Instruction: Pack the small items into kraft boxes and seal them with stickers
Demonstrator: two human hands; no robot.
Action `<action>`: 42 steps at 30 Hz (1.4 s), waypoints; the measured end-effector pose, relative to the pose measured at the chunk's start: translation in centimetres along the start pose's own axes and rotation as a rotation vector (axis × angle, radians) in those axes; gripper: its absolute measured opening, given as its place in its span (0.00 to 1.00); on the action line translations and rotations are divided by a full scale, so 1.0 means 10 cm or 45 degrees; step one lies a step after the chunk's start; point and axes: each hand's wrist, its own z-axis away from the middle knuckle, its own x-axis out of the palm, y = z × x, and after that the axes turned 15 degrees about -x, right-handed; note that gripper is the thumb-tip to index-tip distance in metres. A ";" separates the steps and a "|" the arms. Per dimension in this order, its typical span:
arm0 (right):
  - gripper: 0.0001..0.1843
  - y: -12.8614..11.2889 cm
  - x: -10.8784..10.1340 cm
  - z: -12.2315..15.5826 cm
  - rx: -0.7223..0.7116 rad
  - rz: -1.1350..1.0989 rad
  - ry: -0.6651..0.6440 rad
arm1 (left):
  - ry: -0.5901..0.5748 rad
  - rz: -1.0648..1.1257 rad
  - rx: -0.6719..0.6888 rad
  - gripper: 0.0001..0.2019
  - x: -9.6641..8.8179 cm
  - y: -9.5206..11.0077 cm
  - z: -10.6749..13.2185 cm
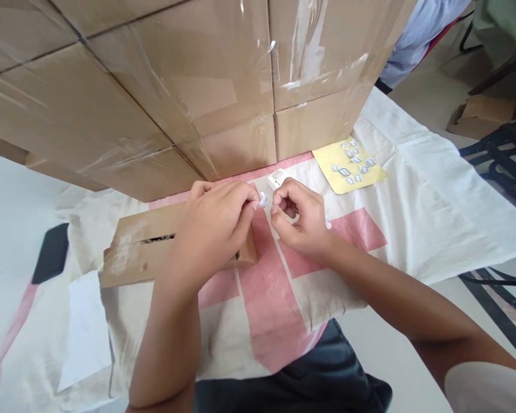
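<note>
My left hand [217, 221] and my right hand [296, 218] meet fingertip to fingertip over a white and pink cloth [266, 298]. Both are closed in a pinch on a small white piece [264, 200] held between them; its exact shape is too small to make out. Under my left hand lies a flat strip of brown cardboard [137, 249] with a dark slit in it. Just beyond my right hand a small white plastic part [278, 178] rests on the cloth.
A wall of taped cardboard boxes [176, 86] stands right behind the hands. A yellow sheet [348, 166] carrying several small white pieces lies to the right. A black flat object [50, 253] lies at left. Another person's light sleeve [417, 34] shows at top right.
</note>
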 end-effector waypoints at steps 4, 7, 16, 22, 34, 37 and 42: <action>0.07 0.02 -0.01 0.01 -0.090 0.063 -0.046 | -0.009 0.016 0.025 0.08 0.01 -0.02 0.00; 0.06 0.02 0.00 0.01 -0.132 0.060 -0.054 | -0.022 0.042 0.044 0.10 0.01 -0.02 0.00; 0.08 0.04 0.00 0.00 -0.131 0.096 -0.055 | -0.048 0.039 0.038 0.11 0.03 -0.02 -0.01; 0.08 0.06 -0.01 0.01 -0.142 0.083 -0.065 | -0.048 0.063 0.024 0.12 0.01 0.01 0.00; 0.10 0.08 -0.04 0.00 -0.153 0.061 -0.066 | 0.009 0.047 0.033 0.10 0.02 0.00 0.01; 0.10 0.09 -0.04 0.01 -0.134 0.064 -0.084 | 0.026 0.049 0.033 0.10 0.04 0.00 0.01; 0.10 0.14 -0.10 -0.03 -0.067 0.099 0.002 | 0.000 0.090 -0.007 0.10 0.03 0.00 0.01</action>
